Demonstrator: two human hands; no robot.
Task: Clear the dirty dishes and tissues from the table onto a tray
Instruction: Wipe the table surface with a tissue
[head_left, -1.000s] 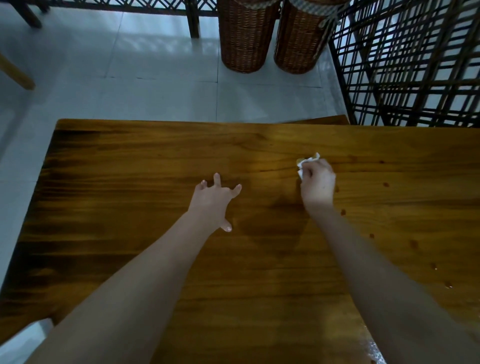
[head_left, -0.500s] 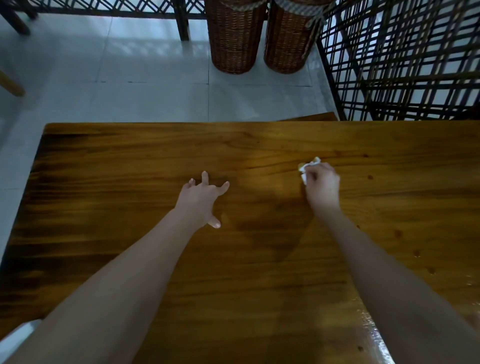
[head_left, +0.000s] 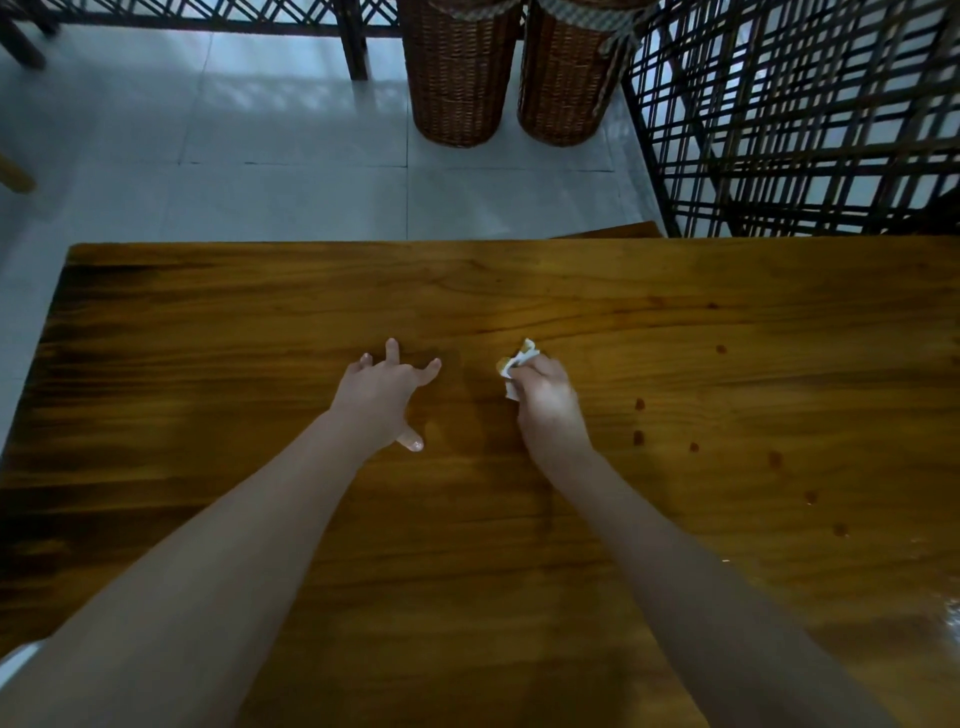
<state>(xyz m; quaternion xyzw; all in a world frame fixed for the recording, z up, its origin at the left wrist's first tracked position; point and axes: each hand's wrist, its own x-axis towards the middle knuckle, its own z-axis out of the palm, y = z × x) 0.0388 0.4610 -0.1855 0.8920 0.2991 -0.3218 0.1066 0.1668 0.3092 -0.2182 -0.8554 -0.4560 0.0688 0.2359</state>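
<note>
Wooden table (head_left: 727, 322), seemingly spotted, bears left grip (head_left: 382, 400) spread and right grip (head_left: 545, 402) pinching tissue (head_left: 518, 360), beside pale tiles (head_left: 291, 197).

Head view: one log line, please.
left hand: open, on table | right hand: grips tissue | spots: right of tissue

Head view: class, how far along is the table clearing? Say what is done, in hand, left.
Done: no dishes show on the table. In hand: the right hand grips a crumpled tissue; the left hand touches the wood. Left: carrying the tissue to a tray, none in view.
</note>
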